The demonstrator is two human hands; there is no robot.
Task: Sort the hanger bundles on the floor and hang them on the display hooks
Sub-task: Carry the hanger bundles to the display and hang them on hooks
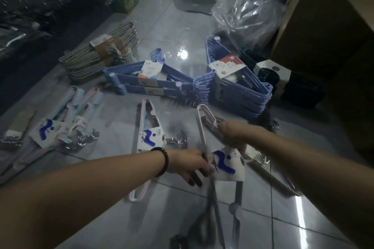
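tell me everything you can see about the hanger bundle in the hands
The hanger bundle is a stack of thin pale pink hangers, plastic by the look, with shiny metal hooks and a white card label bearing a blue mark. The left hand grips it beside the label; the right hand holds its upper part, over the tiled floor.

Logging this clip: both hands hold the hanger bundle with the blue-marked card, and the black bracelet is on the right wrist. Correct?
Not quite. The head view shows the black bracelet on the left wrist. The rest stands: left hand and right hand both hold the hanger bundle with the blue-marked card.
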